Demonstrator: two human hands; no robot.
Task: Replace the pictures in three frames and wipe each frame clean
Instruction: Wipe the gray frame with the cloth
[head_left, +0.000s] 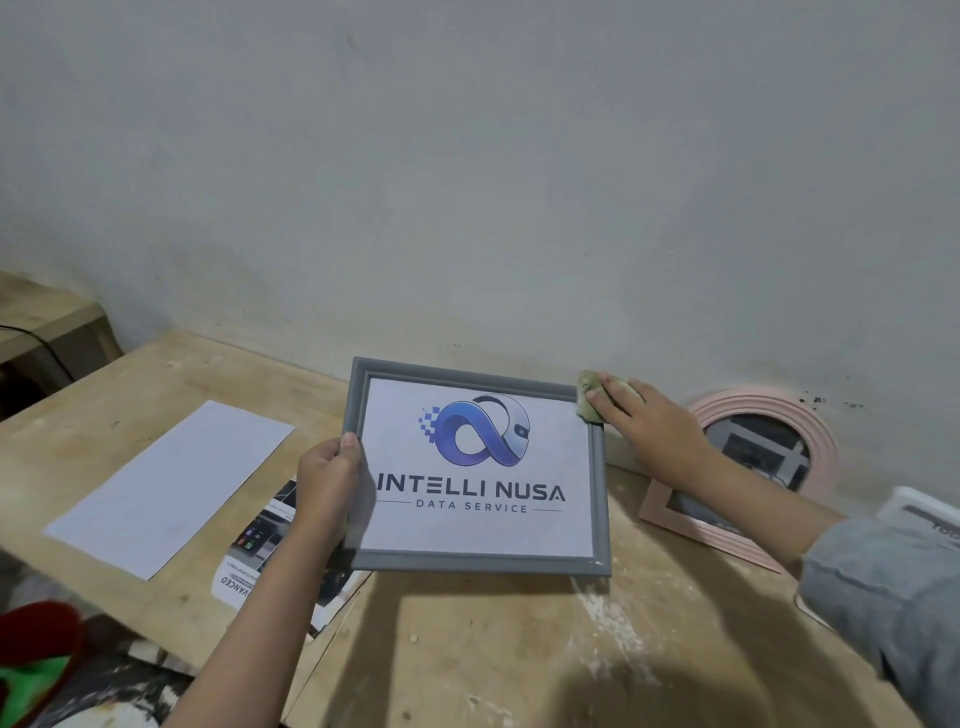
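A grey picture frame (467, 564) holding a print with a blue logo and the words "INTELLI NUSA DATA SERVICE" is tilted up above the wooden table. My left hand (327, 483) grips its left edge, thumb on the front. My right hand (649, 421) presses a small greenish-beige cloth (589, 397) against the frame's upper right corner. A pink frame with a round opening (821, 431) leans on the wall at the right. Another pink rectangular frame (701, 530) lies flat below it, partly hidden by my right forearm.
A blank white sheet (171, 483) lies on the wooden table (467, 649) at the left. A printed picture (260, 551) lies under my left forearm. A white item (930, 519) sits at the right edge. The wall stands close behind. Something red and green (31, 665) is at the lower left.
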